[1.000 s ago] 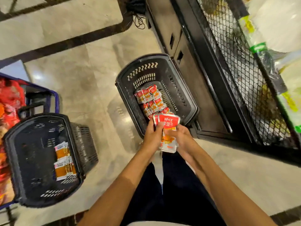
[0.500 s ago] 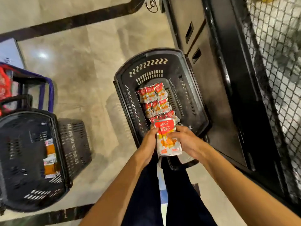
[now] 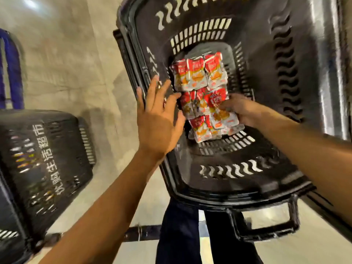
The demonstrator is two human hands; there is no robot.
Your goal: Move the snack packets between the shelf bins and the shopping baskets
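Several red snack packets (image 3: 198, 73) in rows on the floor of a black shopping basket (image 3: 285, 73), nearest ones pinched by right grip (image 3: 242, 109), left grip (image 3: 158, 119) spread by left rim; could slip and scatter rows if released askew.

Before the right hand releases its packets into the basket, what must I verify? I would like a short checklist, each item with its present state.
1. The right hand grips the held packets low inside the near basket: ok.
2. These lie over the stacked packets on the bottom, not over the rim: ok.
3. The left hand is open and holds nothing: ok.
4. Its fingertips are apart from the packets: cannot tell.
5. The basket handle is folded down, off the opening: ok.
6. The second basket stands apart on the left: ok.
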